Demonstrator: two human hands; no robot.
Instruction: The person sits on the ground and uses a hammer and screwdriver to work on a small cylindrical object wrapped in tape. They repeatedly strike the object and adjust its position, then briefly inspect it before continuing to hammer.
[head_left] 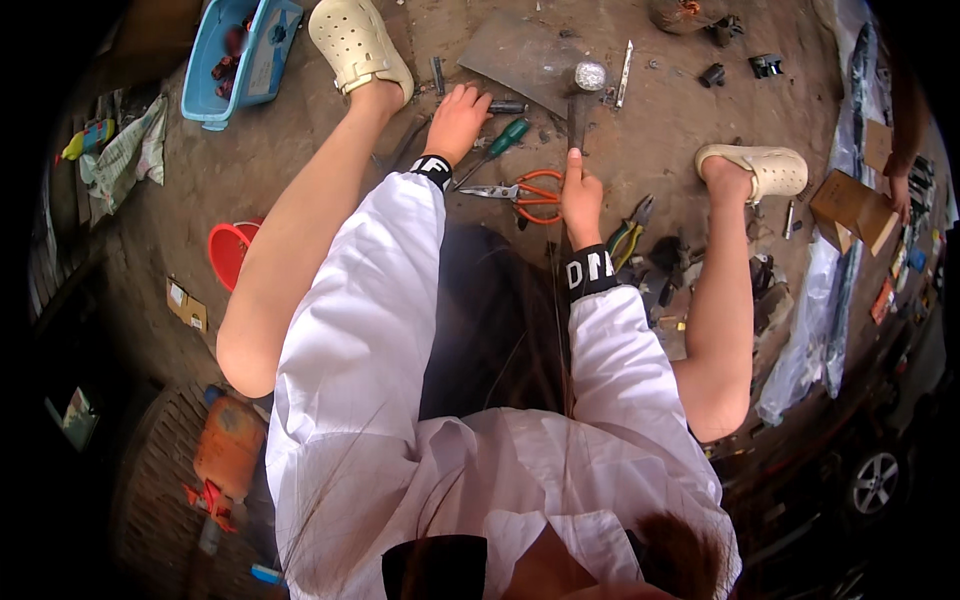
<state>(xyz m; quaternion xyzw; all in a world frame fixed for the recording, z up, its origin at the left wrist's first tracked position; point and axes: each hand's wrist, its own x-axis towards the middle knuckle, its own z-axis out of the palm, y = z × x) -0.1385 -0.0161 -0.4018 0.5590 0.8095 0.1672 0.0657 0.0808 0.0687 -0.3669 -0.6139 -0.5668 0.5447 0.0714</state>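
My right hand [581,205] is wrapped round the dark handle of a hammer [588,78], its worn silvery head pointing away from me. To the left, my left hand [458,124] is low over the ground, fingers bent over one end of a dark cylindrical piece [510,107]; the fingers hide the rest. A flat grey metal plate [510,55] lies just beyond both hands. Between them are a green-handled screwdriver [508,138] and orange-handled scissors [538,196]. Pliers with yellow-and-dark handles [632,232] rest beside my right wrist.
A blue plastic basket [268,60] with reddish parts stands far left, a red bowl [232,252] beside my left leg. Dark scrap pieces [672,262] lie by my right leg. Further right are a cardboard box [852,212], plastic sheeting [812,330] and another person's hand [900,197].
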